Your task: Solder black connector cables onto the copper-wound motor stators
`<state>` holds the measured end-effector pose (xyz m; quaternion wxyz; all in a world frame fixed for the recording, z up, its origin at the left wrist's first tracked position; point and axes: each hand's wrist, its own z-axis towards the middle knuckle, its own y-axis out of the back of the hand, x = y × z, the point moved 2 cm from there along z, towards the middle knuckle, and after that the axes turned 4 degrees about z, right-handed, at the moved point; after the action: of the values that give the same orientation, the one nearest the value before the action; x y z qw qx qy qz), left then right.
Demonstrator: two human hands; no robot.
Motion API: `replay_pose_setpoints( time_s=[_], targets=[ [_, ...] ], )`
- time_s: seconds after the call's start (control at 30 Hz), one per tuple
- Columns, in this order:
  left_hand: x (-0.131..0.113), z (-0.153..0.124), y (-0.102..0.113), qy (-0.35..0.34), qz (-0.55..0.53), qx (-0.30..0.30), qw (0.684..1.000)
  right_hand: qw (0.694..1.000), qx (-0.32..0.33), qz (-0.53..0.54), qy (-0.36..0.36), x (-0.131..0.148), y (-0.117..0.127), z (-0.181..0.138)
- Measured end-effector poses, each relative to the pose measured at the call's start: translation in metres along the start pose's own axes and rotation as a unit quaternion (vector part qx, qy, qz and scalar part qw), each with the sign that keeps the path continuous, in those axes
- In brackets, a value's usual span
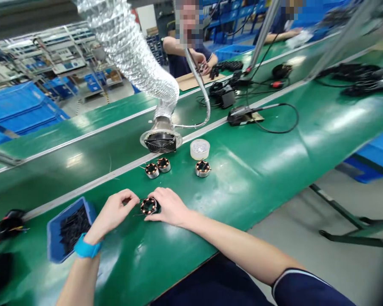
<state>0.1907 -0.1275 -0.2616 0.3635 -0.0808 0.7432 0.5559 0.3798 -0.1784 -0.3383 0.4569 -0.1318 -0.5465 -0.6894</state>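
My right hand [169, 206] is closed around the side of a motor stator [148, 206], a ring with copper windings, resting on the green bench. My left hand [116, 211], with a blue band at its wrist, pinches at the stator's left side, where a thin wire lead runs to the fingertips. Another lead sticks out lower left. Beyond my hands, two more stators stand side by side, one [152, 170] slightly nearer than the other [164, 164]. A third stator [203, 168] sits to the right, in front of a roll of clear tape [199, 149].
A blue bin [52, 238] of black pieces lies beside my left forearm. A fan [161, 143] on a foil duct [130, 51] hangs over the bench. A cabled black tool [242, 114] lies farther right. Across the bench a person [191, 51] handles parts; another works at upper right.
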Motion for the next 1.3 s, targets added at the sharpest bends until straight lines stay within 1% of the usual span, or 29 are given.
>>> replay_pose_setpoints(
  time_s=[0.1, 0.13, 0.2, 0.27, 0.33, 0.43, 0.57, 0.63, 0.7, 0.8, 0.93, 1.07, 1.13, 1.23, 1.3],
  targets=[
    [-0.004, 0.008, -0.005, 0.023, -0.117, 0.050, 0.992, 1.000, 0.005, 0.020, 0.005, -0.002, -0.003, 0.001],
    [-0.005, 0.009, -0.007, 0.034, -0.154, 0.058, 0.986, 1.000, 0.011, 0.027, 0.010, -0.002, -0.003, 0.001],
    [-0.005, 0.007, -0.011, 0.048, -0.197, 0.053, 0.978, 0.999, 0.026, 0.034, 0.019, -0.002, 0.002, 0.002],
    [-0.005, -0.002, -0.014, 0.060, -0.190, 0.030, 0.979, 0.998, 0.042, 0.032, 0.023, -0.001, 0.006, 0.002],
    [-0.004, -0.017, -0.016, 0.077, -0.157, 0.009, 0.984, 0.998, 0.052, 0.024, 0.021, 0.001, 0.010, 0.002],
    [0.001, -0.036, -0.020, 0.092, -0.120, -0.008, 0.988, 0.998, 0.055, 0.014, 0.014, 0.003, 0.011, 0.002],
    [0.009, -0.043, -0.023, 0.099, -0.116, -0.034, 0.988, 0.999, 0.047, 0.015, 0.008, 0.004, 0.012, 0.003],
    [0.006, -0.041, -0.023, 0.105, -0.116, -0.032, 0.987, 0.998, 0.049, 0.026, 0.013, 0.006, 0.015, 0.002],
    [-0.003, -0.038, -0.025, 0.106, -0.139, -0.016, 0.984, 0.997, 0.055, 0.041, 0.018, 0.010, 0.018, 0.000],
    [-0.015, -0.030, -0.033, 0.102, -0.235, 0.006, 0.967, 0.996, 0.059, 0.061, 0.013, 0.014, 0.022, -0.003],
    [-0.008, -0.024, -0.044, 0.139, -0.270, -0.014, 0.953, 0.994, 0.063, 0.084, 0.023, 0.011, 0.023, -0.003],
    [0.000, -0.043, -0.046, 0.154, -0.286, -0.037, 0.945, 0.994, 0.063, 0.085, 0.020, 0.009, 0.021, -0.006],
    [-0.002, -0.055, -0.046, 0.141, -0.267, -0.038, 0.953, 0.995, 0.066, 0.078, 0.018, 0.008, 0.020, -0.008],
    [-0.007, -0.067, -0.051, 0.114, -0.240, -0.015, 0.964, 0.995, 0.067, 0.073, 0.019, 0.008, 0.019, -0.009],
    [-0.009, -0.067, -0.056, 0.119, -0.263, -0.001, 0.957, 0.995, 0.064, 0.075, 0.020, 0.008, 0.019, -0.009]
  ],
)
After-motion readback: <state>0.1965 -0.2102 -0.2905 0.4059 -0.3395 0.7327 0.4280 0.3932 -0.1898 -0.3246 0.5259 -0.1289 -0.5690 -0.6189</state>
